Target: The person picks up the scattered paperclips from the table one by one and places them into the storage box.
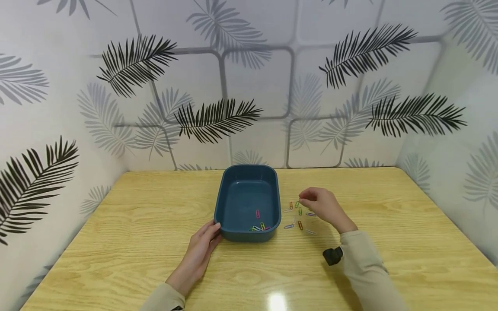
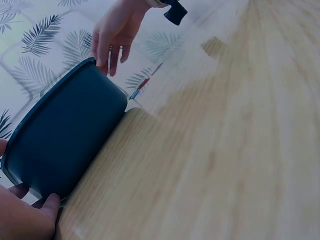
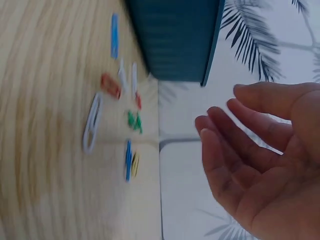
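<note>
A dark blue plastic bin (image 1: 247,201) sits on the wooden table. Near its front edge lie several coloured paper clips, and a pink paper clip (image 1: 257,214) is farther back inside. My left hand (image 1: 200,248) holds the bin's front left corner, thumb at the rim, fingers along the outer wall. To the right of the bin, my right hand (image 1: 324,207) hovers over several loose paper clips on the table, among them a red paper clip (image 1: 291,205) and a white paper clip (image 3: 92,122). Its fingers are loosely bent, thumb apart, with nothing visible between them in the right wrist view.
A patterned wall (image 1: 256,86) with leaf prints stands right behind the table's (image 1: 155,207) back edge. Side walls rise at left and right. A small black device (image 1: 333,256) is worn at the right wrist.
</note>
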{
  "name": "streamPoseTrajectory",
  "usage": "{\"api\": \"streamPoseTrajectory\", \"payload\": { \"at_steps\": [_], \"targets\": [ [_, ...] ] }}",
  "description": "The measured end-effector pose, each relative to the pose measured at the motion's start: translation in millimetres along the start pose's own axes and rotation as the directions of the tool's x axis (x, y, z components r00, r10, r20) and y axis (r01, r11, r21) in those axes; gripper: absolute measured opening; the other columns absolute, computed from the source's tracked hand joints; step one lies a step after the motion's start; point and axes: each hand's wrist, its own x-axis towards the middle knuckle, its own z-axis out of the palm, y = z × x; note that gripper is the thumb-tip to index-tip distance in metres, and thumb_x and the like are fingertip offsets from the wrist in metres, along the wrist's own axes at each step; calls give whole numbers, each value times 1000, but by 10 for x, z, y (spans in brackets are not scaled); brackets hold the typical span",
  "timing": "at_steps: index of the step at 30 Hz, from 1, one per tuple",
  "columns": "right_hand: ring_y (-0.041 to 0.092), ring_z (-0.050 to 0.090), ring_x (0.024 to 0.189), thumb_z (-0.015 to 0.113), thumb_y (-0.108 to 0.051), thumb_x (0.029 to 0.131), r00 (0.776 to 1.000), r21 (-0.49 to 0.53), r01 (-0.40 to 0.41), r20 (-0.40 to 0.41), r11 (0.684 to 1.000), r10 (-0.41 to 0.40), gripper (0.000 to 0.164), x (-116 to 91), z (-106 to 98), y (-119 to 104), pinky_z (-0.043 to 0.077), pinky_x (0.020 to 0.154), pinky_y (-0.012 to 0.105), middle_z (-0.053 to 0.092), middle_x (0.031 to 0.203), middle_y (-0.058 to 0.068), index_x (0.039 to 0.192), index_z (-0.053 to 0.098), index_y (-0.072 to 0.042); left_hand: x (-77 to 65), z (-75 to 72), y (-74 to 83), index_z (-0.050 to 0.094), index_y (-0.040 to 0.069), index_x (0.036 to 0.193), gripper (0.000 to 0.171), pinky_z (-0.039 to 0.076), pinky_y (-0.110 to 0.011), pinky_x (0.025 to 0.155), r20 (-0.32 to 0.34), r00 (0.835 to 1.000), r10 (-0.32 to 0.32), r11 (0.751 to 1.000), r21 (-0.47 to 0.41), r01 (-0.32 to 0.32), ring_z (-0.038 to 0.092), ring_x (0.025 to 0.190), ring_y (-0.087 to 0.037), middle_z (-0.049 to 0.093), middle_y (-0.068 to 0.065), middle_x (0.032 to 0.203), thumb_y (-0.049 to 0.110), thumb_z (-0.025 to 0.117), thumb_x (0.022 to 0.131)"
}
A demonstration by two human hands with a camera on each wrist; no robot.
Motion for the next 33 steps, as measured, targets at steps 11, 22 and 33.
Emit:
{"api": "streamPoseTrajectory", "payload": {
  "at_steps": [11, 22, 33],
  "targets": [
    [36, 64, 92, 62, 4, 88, 988, -199, 20, 152, 980, 11, 17, -12, 25, 216, 56, 78, 45, 68, 97, 22, 100, 70, 11, 3, -5, -8, 29, -10, 146, 56, 31, -40, 113, -1, 1000, -11, 1000, 7, 11, 30, 137, -33, 29, -26, 150, 19, 49, 102],
    [36, 64, 89, 63, 8, 82, 982, -302, 37, 187, 953, 21, 16, -31, 31, 229, 56, 78, 47, 68, 92, 19, 96, 72, 9, 7, -3, -2, 33, -10, 145, 55, 33, -40, 112, -4, 1000, 3, 1000, 9, -3, 34, 135, -33, 32, -26, 148, 18, 51, 101],
    [29, 62, 80, 61, 12, 80, 976, -346, 23, 210, 938, 54, 15, -30, 73, 184, 55, 72, 43, 66, 83, 10, 82, 69, 0, 0, -3, -8, 34, -9, 144, 54, 34, -39, 112, -4, 1000, 16, 1000, 9, -16, 35, 134, -32, 33, -26, 148, 18, 51, 101]
  ]
}}
